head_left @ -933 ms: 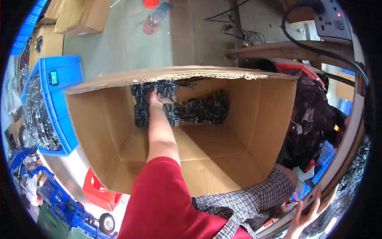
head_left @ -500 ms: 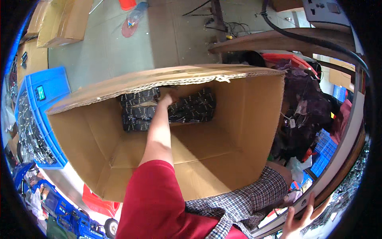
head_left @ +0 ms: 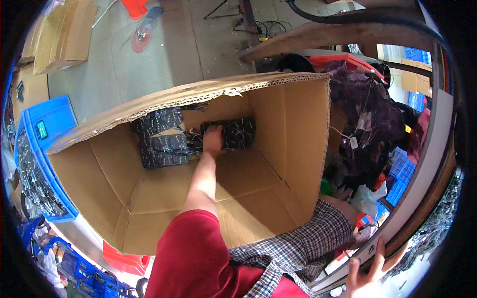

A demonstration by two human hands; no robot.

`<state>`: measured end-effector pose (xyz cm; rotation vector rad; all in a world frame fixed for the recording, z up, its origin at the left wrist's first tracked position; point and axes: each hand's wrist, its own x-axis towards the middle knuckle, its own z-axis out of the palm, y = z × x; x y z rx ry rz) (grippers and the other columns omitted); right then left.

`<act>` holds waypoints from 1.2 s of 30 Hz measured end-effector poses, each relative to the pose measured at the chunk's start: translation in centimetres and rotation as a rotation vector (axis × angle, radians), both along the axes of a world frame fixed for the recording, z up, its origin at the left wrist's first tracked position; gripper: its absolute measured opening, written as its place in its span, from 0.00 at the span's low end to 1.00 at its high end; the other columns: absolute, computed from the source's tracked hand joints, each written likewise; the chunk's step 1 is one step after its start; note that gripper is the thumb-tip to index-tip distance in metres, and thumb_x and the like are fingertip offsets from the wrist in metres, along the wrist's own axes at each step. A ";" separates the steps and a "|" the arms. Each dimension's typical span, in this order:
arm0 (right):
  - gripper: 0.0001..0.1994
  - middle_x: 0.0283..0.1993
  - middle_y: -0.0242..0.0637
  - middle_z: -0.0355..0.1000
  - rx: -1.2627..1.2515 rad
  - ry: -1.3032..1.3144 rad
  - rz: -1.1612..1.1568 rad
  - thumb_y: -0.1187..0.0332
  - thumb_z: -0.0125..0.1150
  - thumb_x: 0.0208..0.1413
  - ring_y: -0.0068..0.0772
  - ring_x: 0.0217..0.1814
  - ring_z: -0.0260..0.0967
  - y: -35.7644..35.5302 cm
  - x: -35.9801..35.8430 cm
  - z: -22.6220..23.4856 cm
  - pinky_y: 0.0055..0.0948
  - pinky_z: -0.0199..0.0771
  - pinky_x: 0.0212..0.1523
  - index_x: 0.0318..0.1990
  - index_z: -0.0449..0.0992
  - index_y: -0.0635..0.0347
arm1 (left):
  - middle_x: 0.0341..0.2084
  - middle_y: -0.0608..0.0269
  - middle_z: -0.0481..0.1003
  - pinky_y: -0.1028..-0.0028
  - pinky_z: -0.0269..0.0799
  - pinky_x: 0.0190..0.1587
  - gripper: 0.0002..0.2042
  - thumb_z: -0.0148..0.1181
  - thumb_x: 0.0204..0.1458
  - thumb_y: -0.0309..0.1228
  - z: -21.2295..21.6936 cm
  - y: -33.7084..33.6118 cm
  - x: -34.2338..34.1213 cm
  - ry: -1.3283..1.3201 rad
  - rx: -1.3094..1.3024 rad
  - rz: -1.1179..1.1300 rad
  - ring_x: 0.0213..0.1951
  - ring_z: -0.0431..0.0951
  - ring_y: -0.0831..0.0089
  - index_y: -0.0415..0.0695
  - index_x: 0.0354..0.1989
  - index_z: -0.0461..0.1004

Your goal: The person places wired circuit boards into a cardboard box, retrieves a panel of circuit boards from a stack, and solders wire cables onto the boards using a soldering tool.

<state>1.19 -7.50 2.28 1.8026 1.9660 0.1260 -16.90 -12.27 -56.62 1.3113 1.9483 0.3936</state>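
several black bundles beneath and beside the left hand

Matt cardbd box w/ rough edge

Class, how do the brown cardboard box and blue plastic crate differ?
The brown cardboard box has bare areas inside around grouped black pieces; the blue plastic crate is packed with jumbled dark and silvery pieces. The left hand is in the box; neither hand touches the crate. Both are open.
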 end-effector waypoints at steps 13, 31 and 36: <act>0.25 0.69 0.51 0.34 0.040 0.064 0.198 0.56 0.54 0.49 0.57 0.70 0.36 0.9 0.7 -1.6 0.51 0.44 0.64 0.55 0.67 0.58 | 0.35 0.58 0.75 0.59 0.65 0.49 0.12 0.54 0.41 0.24 2.5 -4.5 -1.9 -0.071 -0.266 -0.354 0.44 0.72 0.57 0.49 0.36 0.76; 0.20 0.68 0.49 0.41 0.133 0.121 0.359 0.58 0.52 0.52 0.55 0.70 0.39 2.4 -0.8 -2.2 0.53 0.42 0.64 0.50 0.72 0.58 | 0.25 0.54 0.78 0.69 0.71 0.42 0.08 0.60 0.34 0.22 6.4 -2.3 -9.2 -0.618 -0.267 0.010 0.32 0.79 0.63 0.39 0.27 0.79; 0.21 0.68 0.52 0.40 0.099 0.196 0.305 0.57 0.52 0.53 0.57 0.70 0.38 2.1 -0.5 -2.2 0.54 0.42 0.64 0.51 0.71 0.60 | 0.32 0.49 0.77 0.61 0.60 0.55 0.11 0.54 0.36 0.30 9.3 6.0 -6.6 0.154 -0.262 0.073 0.38 0.76 0.54 0.41 0.29 0.78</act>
